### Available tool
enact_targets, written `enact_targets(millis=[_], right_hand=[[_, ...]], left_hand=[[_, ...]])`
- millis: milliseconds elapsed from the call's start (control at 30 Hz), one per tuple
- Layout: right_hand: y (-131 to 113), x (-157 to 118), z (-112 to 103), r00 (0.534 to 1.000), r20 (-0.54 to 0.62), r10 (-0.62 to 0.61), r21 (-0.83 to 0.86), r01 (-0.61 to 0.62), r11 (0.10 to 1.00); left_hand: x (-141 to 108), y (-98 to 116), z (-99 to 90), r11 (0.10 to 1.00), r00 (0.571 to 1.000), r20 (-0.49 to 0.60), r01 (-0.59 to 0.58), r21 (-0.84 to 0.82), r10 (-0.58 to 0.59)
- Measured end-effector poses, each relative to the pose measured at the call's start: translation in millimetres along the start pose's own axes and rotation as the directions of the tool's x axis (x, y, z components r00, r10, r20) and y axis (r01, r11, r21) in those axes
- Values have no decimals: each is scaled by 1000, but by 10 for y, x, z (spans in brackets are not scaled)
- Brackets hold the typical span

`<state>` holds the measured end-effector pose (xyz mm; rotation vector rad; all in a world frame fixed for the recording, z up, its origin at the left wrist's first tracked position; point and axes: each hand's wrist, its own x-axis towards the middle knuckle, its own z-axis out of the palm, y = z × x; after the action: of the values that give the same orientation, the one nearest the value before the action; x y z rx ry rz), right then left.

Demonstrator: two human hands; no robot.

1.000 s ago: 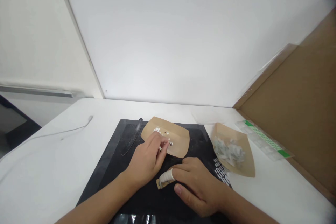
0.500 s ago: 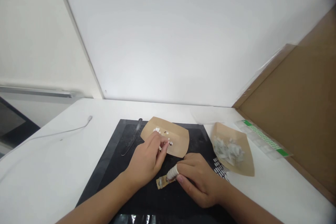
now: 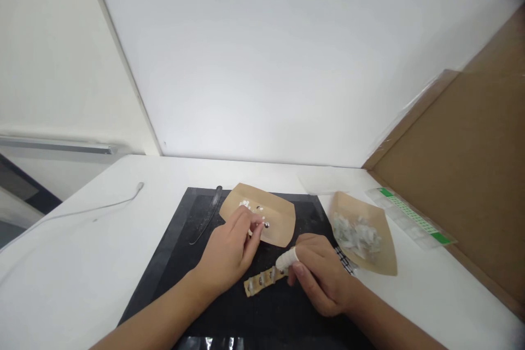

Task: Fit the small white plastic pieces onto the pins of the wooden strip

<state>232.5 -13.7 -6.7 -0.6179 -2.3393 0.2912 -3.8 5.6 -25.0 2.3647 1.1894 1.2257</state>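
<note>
My left hand is over the near side of a brown paper tray, thumb and forefinger pinched together. Whatever sits in that pinch is too small to name. Small white pieces and a few shiny round bits lie in the tray. My right hand, with a ribbed white cover on one finger, is closed around the right end of a narrow tan strip. Several clear and metallic pieces sit in a row along this strip, which lies on a black mat.
A dark knife-like tool rests on the mat's left side. To the right, a second paper tray holds crumpled translucent scraps. Rows of small pale pieces are beside it. Beyond stands a clear, green-labelled case. A white cable runs left.
My right hand has shifted right along the strip, baring more of its row of pieces. The left hand keeps its pinch at the tray.
</note>
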Motion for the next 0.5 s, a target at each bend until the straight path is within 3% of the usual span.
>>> enact_targets(millis=[133,233,500], right_hand=[[9,-34,-17,991,-126,-34,-3,34,999],[-5,-56,-3,988,-148,-43,-17,41,999],[51,45,-9,999,-14,-34,-14,34,999]], left_hand=[[-6,-7,1,1000,1000,1,0,-4,0],[-8,-6,4,1000,1000,3,1,-5,-1],[-9,11,3,1000,1000,7,12,-4,-12]])
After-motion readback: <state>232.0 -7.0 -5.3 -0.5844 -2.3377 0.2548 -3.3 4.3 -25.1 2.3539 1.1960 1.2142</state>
